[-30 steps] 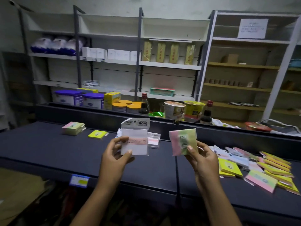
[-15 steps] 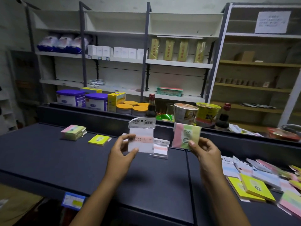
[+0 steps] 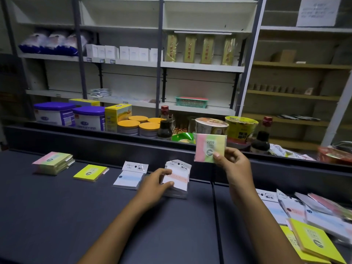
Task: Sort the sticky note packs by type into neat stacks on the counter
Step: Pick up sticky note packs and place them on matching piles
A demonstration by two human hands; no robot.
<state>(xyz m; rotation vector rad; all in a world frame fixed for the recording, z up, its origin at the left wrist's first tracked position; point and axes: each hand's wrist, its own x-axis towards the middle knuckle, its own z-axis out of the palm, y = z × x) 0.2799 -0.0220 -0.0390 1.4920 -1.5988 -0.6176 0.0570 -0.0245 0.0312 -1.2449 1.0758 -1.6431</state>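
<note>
Sorting sticky note packs: risks at placement onto counter (image 3: 57, 216).

Left hand (image 3: 155, 184) pinching pink-striped pack (image 3: 178, 180) atop white stack (image 3: 176, 194), mid-counter; right hand (image 3: 233, 161) pinching pink/green 2209 pack (image 3: 209, 147), raised above and just right of that stack. Likely faults: top pack set askew w/ tabs misaligned, stack sliding on release; 2209 pack dropped on wrong pile, since matching pink/green stack (image 3: 53, 162) lies well left of white stack, past yellow pack (image 3: 90, 172) & blue-striped stack (image 3: 129, 180). Unsorted heap (image 3: 312, 221) well right.
</note>
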